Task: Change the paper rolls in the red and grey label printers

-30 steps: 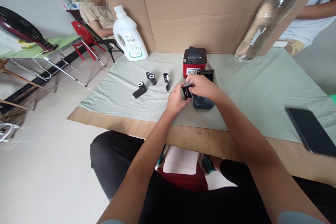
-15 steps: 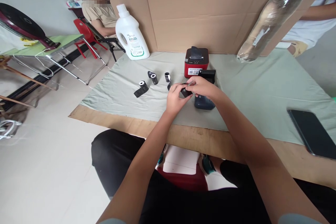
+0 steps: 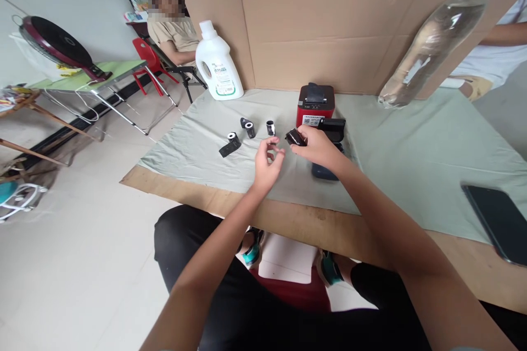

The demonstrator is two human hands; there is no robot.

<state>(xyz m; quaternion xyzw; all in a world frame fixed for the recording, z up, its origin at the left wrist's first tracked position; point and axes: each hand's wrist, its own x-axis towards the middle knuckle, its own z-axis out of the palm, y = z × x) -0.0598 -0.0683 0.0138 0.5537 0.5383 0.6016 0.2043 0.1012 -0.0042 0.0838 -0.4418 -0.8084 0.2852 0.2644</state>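
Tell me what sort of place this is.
Probably an improvised workspace in an ordinary indoor room: a cloth-covered table is backed by upright cardboard, a red-and-black printer-like device stands on it, and a fan sits on a green table off to the left.

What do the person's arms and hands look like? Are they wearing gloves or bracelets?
No gloves! The left hand and right hand are bare, with no rings that I can see. The left forearm and right forearm are slim, with no sleeve over them and no watch, bracelet or markings showing.
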